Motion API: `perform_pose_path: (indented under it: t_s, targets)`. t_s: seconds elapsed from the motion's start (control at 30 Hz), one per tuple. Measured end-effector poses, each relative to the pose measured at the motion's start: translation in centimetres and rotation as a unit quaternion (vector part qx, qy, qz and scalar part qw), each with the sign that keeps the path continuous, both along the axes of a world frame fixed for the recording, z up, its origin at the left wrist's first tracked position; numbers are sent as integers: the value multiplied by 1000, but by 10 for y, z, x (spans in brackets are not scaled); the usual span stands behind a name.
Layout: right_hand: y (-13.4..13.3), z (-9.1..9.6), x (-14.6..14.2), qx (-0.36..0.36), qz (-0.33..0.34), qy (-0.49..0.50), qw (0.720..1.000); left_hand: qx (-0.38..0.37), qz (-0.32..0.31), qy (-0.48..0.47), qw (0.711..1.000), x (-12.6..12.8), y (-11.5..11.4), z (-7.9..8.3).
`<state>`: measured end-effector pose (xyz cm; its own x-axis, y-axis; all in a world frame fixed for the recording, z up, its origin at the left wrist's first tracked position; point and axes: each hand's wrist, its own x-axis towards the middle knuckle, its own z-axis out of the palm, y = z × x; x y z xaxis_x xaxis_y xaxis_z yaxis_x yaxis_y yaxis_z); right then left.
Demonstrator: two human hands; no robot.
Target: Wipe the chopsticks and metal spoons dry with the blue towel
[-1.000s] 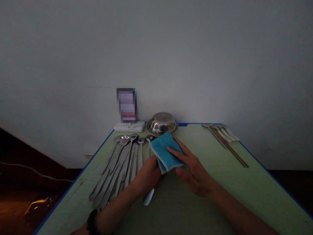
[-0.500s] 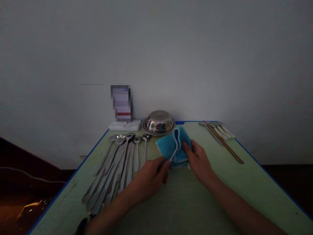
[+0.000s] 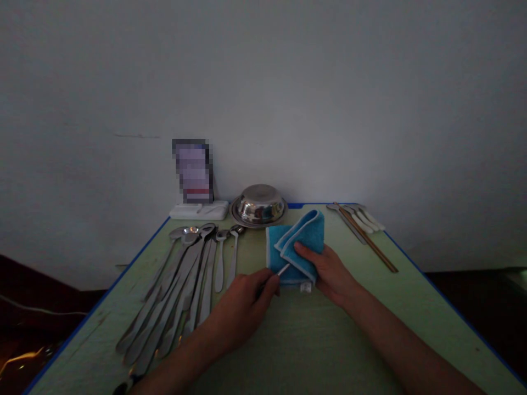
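A folded blue cloth [image 3: 307, 233] with pale edging is gripped by my right hand [image 3: 329, 269], thumb on top of the fold. My left hand [image 3: 253, 299] is closed on a thin metal utensil [image 3: 283, 269]. Its shaft runs from my fingers into the fold of the cloth, which hides the far end, so I cannot tell what kind of utensil it is. To the left of my left hand, several metal spoons and other long-handled cutlery [image 3: 177, 299] lie in a fanned pile. Two short spoons [image 3: 220, 263] lie beside that pile.
An upturned steel bowl [image 3: 259, 206] stands at the back of the green table [image 3: 296, 351]. A screen device [image 3: 193, 170] rests on a white stand [image 3: 200, 210] against the wall. At the right lie chopsticks [image 3: 366, 238] and several white-handled utensils [image 3: 366, 219].
The cloth has been folded over differently, with its flap now lying across the utensil. A metal shaft now shows between my left fingers and the cloth. The view has shifted slightly right.
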<state>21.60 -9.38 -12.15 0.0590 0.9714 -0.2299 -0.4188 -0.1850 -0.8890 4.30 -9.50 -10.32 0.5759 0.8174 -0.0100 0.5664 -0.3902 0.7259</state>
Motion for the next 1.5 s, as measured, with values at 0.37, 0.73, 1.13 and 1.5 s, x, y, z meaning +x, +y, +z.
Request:
perform_pose_path:
  t_s: [0.37,0.73,1.13,1.5]
  targets:
    - [8,-8,-13,12,-64,176,982,-34,37,-23,998,2,5,-14]
    - [1,-17,-11,16,-56,30,998,54,4,71,996,-1,3,-13]
    - [6,-27,0,36,-134,-115,984,44,-11,50,998,-2,-1,-7]
    - [12,-17,7,37,-10,-13,999,0,18,-1,1000,0,4,-11]
